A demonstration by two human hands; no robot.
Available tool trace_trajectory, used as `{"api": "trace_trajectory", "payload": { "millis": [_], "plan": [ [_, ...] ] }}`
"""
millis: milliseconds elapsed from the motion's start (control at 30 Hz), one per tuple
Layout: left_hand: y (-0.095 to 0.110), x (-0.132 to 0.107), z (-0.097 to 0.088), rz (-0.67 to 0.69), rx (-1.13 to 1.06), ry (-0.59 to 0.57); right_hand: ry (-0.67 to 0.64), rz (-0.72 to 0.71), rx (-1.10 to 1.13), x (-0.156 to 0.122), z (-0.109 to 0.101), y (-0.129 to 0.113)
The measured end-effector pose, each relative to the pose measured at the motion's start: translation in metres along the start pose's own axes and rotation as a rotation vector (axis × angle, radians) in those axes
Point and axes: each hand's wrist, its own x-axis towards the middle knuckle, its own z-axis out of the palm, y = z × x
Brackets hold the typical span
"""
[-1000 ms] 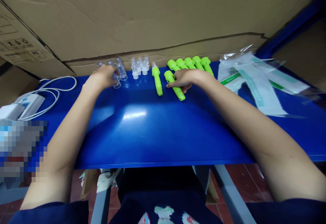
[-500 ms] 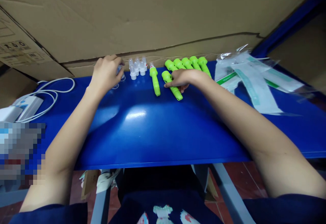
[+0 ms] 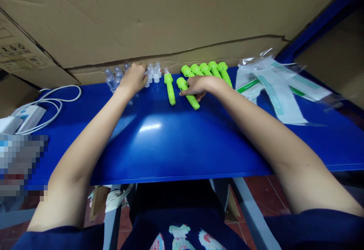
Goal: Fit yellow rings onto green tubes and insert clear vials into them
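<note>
My right hand (image 3: 197, 85) is closed around a bright green plastic tube (image 3: 193, 102) with a wider looped head, lying at a slant on the blue table. A similar green tube (image 3: 171, 93) lies left of it, with a clear tip in its head. My left hand (image 3: 134, 78) is curled at a group of small clear plastic caps with white bases (image 3: 156, 76); its fingertips pinch the nearest one (image 3: 147, 82), partly hidden by the fingers. Beyond and left of that hand stand several all-clear plastic caps (image 3: 109, 78).
Several green tubes (image 3: 214, 69) stand in a row against the cardboard (image 3: 170, 22) at the back. Clear-and-white packets (image 3: 280, 94) lie at the right. A white box with a coiled cable (image 3: 32, 119) sits at the left. The blue table's front edge (image 3: 182, 177) runs near my body.
My left hand has moved right, from the clear caps to the white-based ones, uncovering the clear caps. My right hand stays on the green tube. The view has shifted slightly.
</note>
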Motion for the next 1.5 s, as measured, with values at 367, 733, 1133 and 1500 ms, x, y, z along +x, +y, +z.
{"api": "trace_trajectory", "payload": {
  "millis": [367,733,1133,1500],
  "plan": [
    [0.005,-0.001,-0.003,0.016,0.069,-0.155,0.006,-0.02,-0.006,0.001,0.0,0.001],
    [0.017,-0.007,-0.015,-0.004,0.061,-0.27,-0.019,-0.015,0.056,0.002,0.0,0.003],
    [0.027,-0.004,-0.021,-0.017,0.131,-0.316,-0.034,-0.123,0.053,0.003,-0.009,0.014],
    [0.019,-0.009,-0.025,-0.01,0.038,-0.343,0.152,-0.445,0.113,-0.016,-0.026,0.02]
  ]
}}
